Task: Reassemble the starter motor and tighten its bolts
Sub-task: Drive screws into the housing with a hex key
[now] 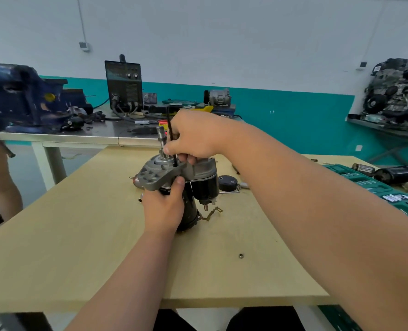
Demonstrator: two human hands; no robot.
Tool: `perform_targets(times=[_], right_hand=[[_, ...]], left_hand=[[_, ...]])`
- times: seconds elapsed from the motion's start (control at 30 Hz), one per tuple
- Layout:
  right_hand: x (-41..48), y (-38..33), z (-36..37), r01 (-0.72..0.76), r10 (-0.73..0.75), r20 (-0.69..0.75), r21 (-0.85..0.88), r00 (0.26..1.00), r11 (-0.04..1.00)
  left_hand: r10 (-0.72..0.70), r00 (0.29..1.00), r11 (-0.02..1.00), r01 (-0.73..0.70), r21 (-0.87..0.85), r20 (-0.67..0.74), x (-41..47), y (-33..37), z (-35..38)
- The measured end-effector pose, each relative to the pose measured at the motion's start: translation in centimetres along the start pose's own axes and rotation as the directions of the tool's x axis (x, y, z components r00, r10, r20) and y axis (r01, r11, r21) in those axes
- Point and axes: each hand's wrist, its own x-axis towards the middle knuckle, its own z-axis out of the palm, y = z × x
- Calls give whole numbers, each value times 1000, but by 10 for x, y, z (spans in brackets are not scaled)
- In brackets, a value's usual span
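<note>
Start at your left: your left hand [164,209] is wrapped tight around the dark cylindrical body of the starter motor [176,185], thumb pressed up against the underside of the grey cast nose housing [159,174], so the unit stands upright near the middle of the wooden table [79,247] with its shaft [162,142] pointing up. That upright line is what matters here: the motor's long axis runs close to vertical, tilted slightly, and the hex key [171,137] in your right hand [196,134] runs nearly parallel to it, just beside the shaft on its right. Your right hand is closed around the long leg of the key, fingers pinching it low down, with the short bend sticking out above your knuckles. The tip of the key goes down into the top face of the housing, where a bolt head presumably sits, though the bolt itself is hidden by the tool and your fingers. Judging from this, the turn should go about the key's own vertical line, so keep the tool square to the housing face rather than leaning toward the shaft, and let the left hand resist the twist. Further right, the solenoid [206,185] hangs beside the body, a black cap [227,183] lies just past it, a small nut [241,255] rests loose nearer you, and the green socket set [375,185] sits well apart at the table's edge.
</note>
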Motion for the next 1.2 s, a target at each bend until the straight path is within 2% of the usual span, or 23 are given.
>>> perform_targets(times=[0.23, 0.4, 0.67, 0.8, 0.9, 1.03, 1.13, 1.2], right_hand=[[-11, 16, 9, -50, 35, -182, -77, 983, 996], [-16, 23, 20, -23, -26, -255, -188, 967, 982], [-47, 48, 29, -38, 94, -349, 163, 933, 986], [-67, 55, 31, -82, 174, -315, 284, 933, 955], [-88, 66, 30, -120, 234, -258, 390, 937, 913], [-113, 81, 39, -125, 306, -206, 605, 929, 786], [-116, 85, 48, -105, 339, -257, 638, 905, 763], [-111, 86, 47, -119, 332, -272, 585, 903, 802]], left_hand=[[40, 999, 997, -42, 66, 32, -3, 3, 3], [61, 997, 994, -66, 92, 55, -7, 9, 9], [192, 954, 956, -235, 178, 230, -7, 5, 12], [209, 920, 926, -295, 236, 331, -9, 7, 13], [189, 909, 912, -302, 277, 371, -14, 11, 15], [178, 898, 901, -312, 300, 401, -17, 16, 18], [186, 889, 881, -339, 331, 418, -15, 15, 20], [186, 882, 869, -354, 347, 433, -14, 16, 21]])
